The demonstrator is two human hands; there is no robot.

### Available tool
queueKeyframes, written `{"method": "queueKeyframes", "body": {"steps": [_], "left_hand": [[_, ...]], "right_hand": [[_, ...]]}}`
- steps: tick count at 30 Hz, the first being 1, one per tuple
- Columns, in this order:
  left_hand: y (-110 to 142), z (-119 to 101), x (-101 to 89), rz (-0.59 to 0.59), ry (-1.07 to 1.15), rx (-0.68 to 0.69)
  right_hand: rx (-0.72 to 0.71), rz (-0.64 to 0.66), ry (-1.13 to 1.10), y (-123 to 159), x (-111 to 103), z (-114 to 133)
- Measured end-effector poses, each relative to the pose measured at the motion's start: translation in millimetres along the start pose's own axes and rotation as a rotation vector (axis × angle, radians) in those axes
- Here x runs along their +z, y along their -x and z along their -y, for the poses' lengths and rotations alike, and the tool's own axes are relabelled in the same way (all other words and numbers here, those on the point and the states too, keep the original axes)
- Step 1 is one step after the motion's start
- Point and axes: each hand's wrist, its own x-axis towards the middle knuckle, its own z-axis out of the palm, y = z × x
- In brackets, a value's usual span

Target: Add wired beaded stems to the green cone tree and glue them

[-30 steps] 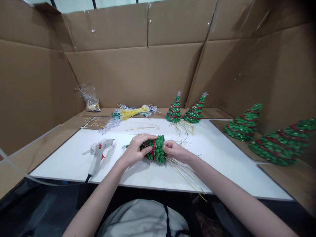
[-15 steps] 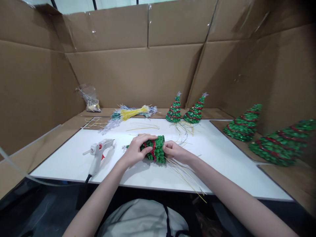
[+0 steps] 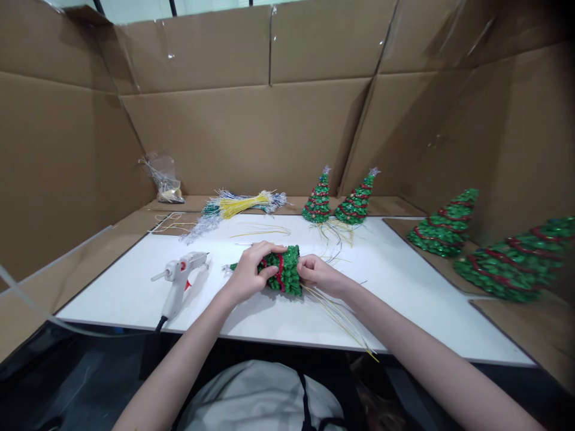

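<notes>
A small green Christmas tree (image 3: 287, 272) with a red garland lies on its side on the white board, its tip to the left and its base to the right. My left hand (image 3: 254, 269) is wrapped over its middle, holding it down. At the open base, my right hand (image 3: 318, 275) is closed in a pinch; what sits between the fingertips is hidden. Thin yellow wires (image 3: 344, 320) trail out of the base, under my right hand, toward the board's front edge. A clear star ornament (image 3: 226, 269) shows at the tree's tip.
A white glue gun (image 3: 179, 281) stands at the left on the white board (image 3: 121, 299). Behind are bundled yellow wires (image 3: 245, 205) and two finished-looking trees (image 3: 318, 200). Two more trees (image 3: 444, 224) stand at the right. Cardboard walls (image 3: 202, 131) surround the board; a plastic bag (image 3: 166, 179) sits back left.
Almost nothing differs. The yellow wire ends near the front edge have shifted slightly to the right; both hands keep their places at the tree.
</notes>
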Motion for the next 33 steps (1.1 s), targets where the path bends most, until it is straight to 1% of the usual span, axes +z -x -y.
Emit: {"method": "queueKeyframes", "body": {"steps": [16,26,30,33], "left_hand": [[-0.4,0.3,1.6,0.003,-0.007,-0.012],[-2.1,-0.1,4.7,-0.021,0.009,-0.032],[-1.1,0.5,2.7,-0.014,0.014,-0.024],[-1.2,1.6,-1.3,0.015,0.018,0.003]], "right_hand": [[-0.022,-0.008,-0.016,0.6,1.2,2.5],[-0.028,-0.03,-0.029,0.0,2.7,1.3],[-0.007,-0.008,-0.033,0.8,1.9,1.8],[-0.007,-0.003,-0.027,1.2,1.7,1.6]]}}
